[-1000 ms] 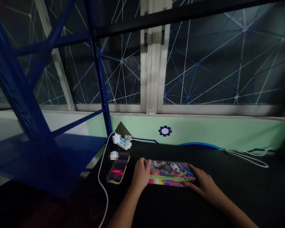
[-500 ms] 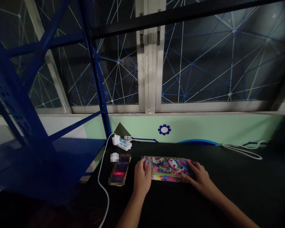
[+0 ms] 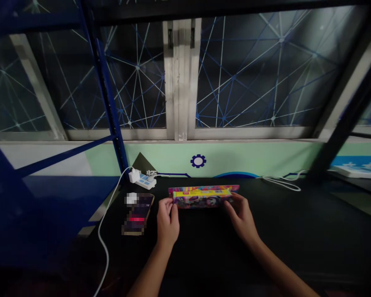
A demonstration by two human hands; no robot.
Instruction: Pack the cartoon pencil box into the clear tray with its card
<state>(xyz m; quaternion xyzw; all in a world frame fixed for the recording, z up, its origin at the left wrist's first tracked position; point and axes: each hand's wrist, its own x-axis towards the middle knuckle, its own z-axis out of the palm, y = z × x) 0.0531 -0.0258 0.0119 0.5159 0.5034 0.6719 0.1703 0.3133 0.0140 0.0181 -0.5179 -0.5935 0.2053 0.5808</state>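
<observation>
Colourful box (image 3: 203, 195) sits on dark worktop (image 3: 297, 231), right of phone (image 3: 138, 213), tipped up. Left hand (image 3: 167, 218) & right hand (image 3: 241, 215) grip its ends, prob. pinching; keep pressure even, lift level.

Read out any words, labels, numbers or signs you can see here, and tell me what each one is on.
No text can be read in this picture.
Colourful box, held at its ends by the left hand and right hand: cartoon print, lettering too blurred to read.
Phone: screen blurred, unreadable.
Green wall band: a blue gear sign, no words; small marks beside the power strip too small to read.
</observation>
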